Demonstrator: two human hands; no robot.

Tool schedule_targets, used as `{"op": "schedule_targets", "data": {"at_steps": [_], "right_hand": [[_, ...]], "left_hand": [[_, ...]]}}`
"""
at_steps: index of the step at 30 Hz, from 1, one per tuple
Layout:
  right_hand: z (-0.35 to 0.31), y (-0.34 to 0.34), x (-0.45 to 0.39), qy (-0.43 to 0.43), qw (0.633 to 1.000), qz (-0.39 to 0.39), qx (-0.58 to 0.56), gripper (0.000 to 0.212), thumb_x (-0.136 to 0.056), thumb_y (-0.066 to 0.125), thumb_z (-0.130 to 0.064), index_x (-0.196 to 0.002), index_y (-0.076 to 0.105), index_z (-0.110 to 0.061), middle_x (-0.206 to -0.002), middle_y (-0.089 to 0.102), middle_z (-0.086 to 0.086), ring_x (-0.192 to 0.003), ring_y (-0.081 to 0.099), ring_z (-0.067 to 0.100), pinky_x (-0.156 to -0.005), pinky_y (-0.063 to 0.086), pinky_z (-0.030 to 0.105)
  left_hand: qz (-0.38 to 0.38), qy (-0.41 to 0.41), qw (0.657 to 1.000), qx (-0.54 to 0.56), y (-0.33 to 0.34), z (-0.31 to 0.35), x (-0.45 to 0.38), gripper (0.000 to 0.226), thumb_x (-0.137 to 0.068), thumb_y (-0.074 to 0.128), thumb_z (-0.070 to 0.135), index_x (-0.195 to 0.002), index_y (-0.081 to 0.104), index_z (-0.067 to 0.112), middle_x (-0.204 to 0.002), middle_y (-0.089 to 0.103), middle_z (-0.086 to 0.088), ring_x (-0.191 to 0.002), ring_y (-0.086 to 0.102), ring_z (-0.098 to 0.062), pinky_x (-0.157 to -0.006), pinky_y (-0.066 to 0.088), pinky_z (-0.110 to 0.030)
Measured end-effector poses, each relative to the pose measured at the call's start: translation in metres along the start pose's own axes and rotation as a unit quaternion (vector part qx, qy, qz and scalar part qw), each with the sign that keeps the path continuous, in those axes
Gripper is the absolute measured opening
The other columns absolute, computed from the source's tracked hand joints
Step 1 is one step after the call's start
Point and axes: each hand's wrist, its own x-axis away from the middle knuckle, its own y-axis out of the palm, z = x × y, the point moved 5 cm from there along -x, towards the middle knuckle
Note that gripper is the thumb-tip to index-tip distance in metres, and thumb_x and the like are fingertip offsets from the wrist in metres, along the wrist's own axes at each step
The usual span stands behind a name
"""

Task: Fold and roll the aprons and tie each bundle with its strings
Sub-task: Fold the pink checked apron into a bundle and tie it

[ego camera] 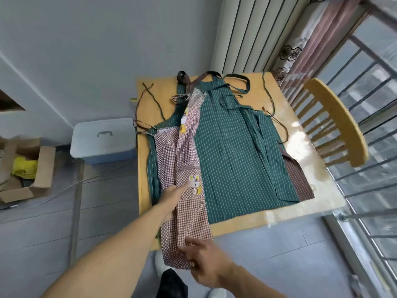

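Our left hand (171,193) and right hand (200,253) grip the checked apron (184,168), fingers pinching it, keeping the fold straight along the table's (300,145) left edge.

Folded apron (189,168) lies on spread aprons (236,158) atop table (318,196) — chair (337,117) right, apparently touching.
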Motion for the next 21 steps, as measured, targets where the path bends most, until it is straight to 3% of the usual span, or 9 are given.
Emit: {"op": "schedule_targets", "data": {"at_steps": [3,5,7,9,10,13,15,17,21], "right_hand": [[0.019,0.016,-0.012,0.069,0.992,-0.097,0.034,0.069,-0.077,0.038,-0.049,-0.143,0.051,-0.034,-0.154,0.048,-0.011,-0.152,0.022,0.01,-0.121,0.022,0.029],[0.028,0.018,-0.018,0.115,0.985,-0.126,-0.024,0.058,-0.085,0.048,-0.047,-0.139,0.056,-0.029,-0.137,0.06,-0.024,-0.145,0.039,0.014,-0.111,0.029,0.016],[0.021,-0.003,-0.027,0.154,0.982,-0.087,-0.071,0.056,-0.082,0.056,-0.063,-0.12,0.071,-0.023,-0.11,0.071,-0.021,-0.116,0.064,0.015,-0.086,0.04,0.005],[0.014,-0.041,-0.036,0.181,0.979,0.015,-0.094,0.055,-0.081,0.054,-0.078,-0.103,0.069,-0.03,-0.099,0.072,-0.018,-0.093,0.065,0.002,-0.078,0.05,0.017],[0.013,-0.063,-0.04,0.19,0.975,0.078,-0.087,0.046,-0.087,0.054,-0.073,-0.101,0.065,-0.032,-0.098,0.071,-0.018,-0.089,0.064,0.0,-0.079,0.053,0.025],[0.026,-0.115,-0.058,0.261,0.934,0.233,-0.078,0.017,-0.096,0.059,-0.044,-0.109,0.063,-0.034,-0.108,0.068,-0.02,-0.094,0.065,0.002,-0.084,0.057,0.035],[0.035,-0.135,-0.076,0.301,0.913,0.253,-0.112,0.027,-0.098,0.06,-0.036,-0.124,0.06,-0.028,-0.124,0.065,-0.013,-0.107,0.065,0.01,-0.09,0.058,0.038],[0.037,-0.151,-0.092,0.315,0.911,0.24,-0.116,0.04,-0.099,0.061,-0.034,-0.137,0.054,-0.022,-0.138,0.059,-0.006,-0.116,0.062,0.016,-0.097,0.055,0.04],[0.047,-0.168,-0.12,0.319,0.915,0.212,-0.124,0.049,-0.099,0.061,-0.033,-0.145,0.049,-0.02,-0.144,0.055,0.0,-0.117,0.062,0.018,-0.099,0.055,0.037]], "left_hand": [[0.064,0.017,0.997,-0.047,-0.013,0.013,-0.021,0.08,-0.086,0.076,0.046,-0.147,0.042,0.008,-0.138,0.055,-0.004,-0.127,0.054,-0.029,-0.1,0.046,-0.036],[0.075,0.017,0.997,-0.02,-0.021,0.022,-0.034,0.076,-0.086,0.078,0.038,-0.147,0.044,0.007,-0.129,0.06,-0.005,-0.113,0.059,-0.026,-0.089,0.049,-0.032],[0.044,0.012,0.998,0.031,-0.027,0.034,-0.052,0.084,-0.081,0.082,0.042,-0.147,0.044,0.009,-0.121,0.063,-0.004,-0.104,0.061,-0.022,-0.088,0.051,-0.033],[0.015,0.006,0.998,0.064,-0.034,0.048,-0.066,0.102,-0.073,0.086,0.052,-0.153,0.036,0.014,-0.139,0.058,-0.006,-0.117,0.06,-0.026,-0.1,0.051,-0.043],[0.01,0.011,0.998,0.069,-0.037,0.054,-0.074,0.103,-0.073,0.085,0.052,-0.155,0.034,0.015,-0.144,0.055,-0.006,-0.122,0.058,-0.029,-0.104,0.05,-0.046],[0.037,0.025,0.997,0.062,-0.053,0.062,-0.106,0.083,-0.08,0.081,0.044,-0.148,0.045,0.012,-0.142,0.058,-0.006,-0.122,0.06,-0.031,-0.104,0.051,-0.05],[0.089,0.065,0.994,0.01,-0.064,0.068,-0.1,0.044,-0.085,0.078,0.038,-0.118,0.067,0.01,-0.121,0.071,-0.01,-0.105,0.069,-0.031,-0.093,0.058,-0.052],[0.139,0.077,0.987,-0.028,-0.074,0.063,-0.092,0.021,-0.09,0.075,0.029,-0.085,0.067,0.01,-0.093,0.074,-0.008,-0.086,0.071,-0.029,-0.085,0.06,-0.051],[0.09,0.002,0.996,0.009,-0.082,0.043,-0.094,0.014,-0.089,0.068,0.02,-0.097,0.071,0.009,-0.093,0.077,-0.006,-0.087,0.074,-0.028,-0.084,0.061,-0.052]]}}
